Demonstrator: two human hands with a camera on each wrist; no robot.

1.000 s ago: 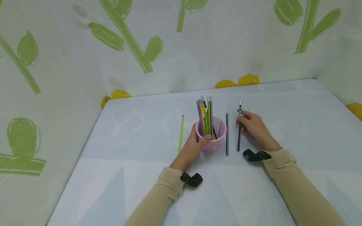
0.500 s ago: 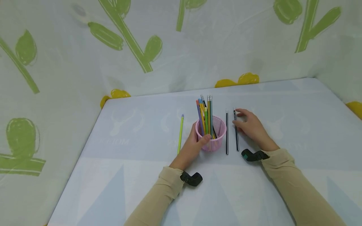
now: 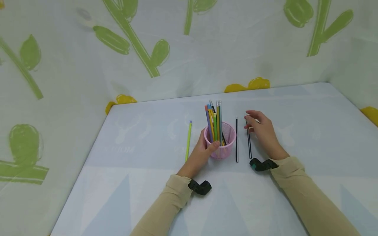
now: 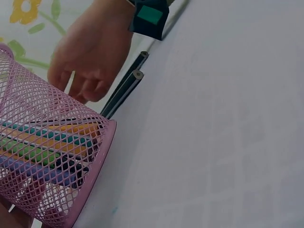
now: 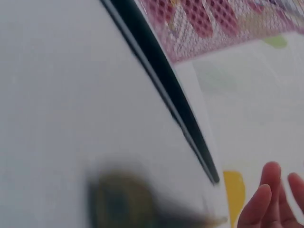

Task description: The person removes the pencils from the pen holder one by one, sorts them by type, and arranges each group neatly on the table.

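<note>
My left hand (image 3: 200, 151) grips the pink mesh pencil cup (image 3: 226, 151) by its side, with the thumb over the rim. Several coloured pencils (image 3: 215, 126) stand in the cup, leaning left. My right hand (image 3: 263, 131) is over the upper end of a dark striped pencil (image 3: 249, 146) on the table, its fingers apart; in the right wrist view those fingers (image 5: 271, 178) look loosely extended. Between that pencil and the cup lies a black pencil (image 3: 237, 141), also seen in the right wrist view. A lime-green pencil (image 3: 188, 137) lies left of the cup, its lower end beside my left hand.
The white and pale-blue table (image 3: 141, 193) runs back to a wall covering (image 3: 236, 42) printed with green plants. Black wrist cameras (image 3: 200, 187) are strapped at both sleeves. Something close and blurred (image 5: 118, 199) partly blocks the right wrist view.
The dark striped pencil shifted left, its top end dropping lower in view, then slightly right. My right hand moved a little left with it and its fingers spread. The left hand and cup stayed put.
</note>
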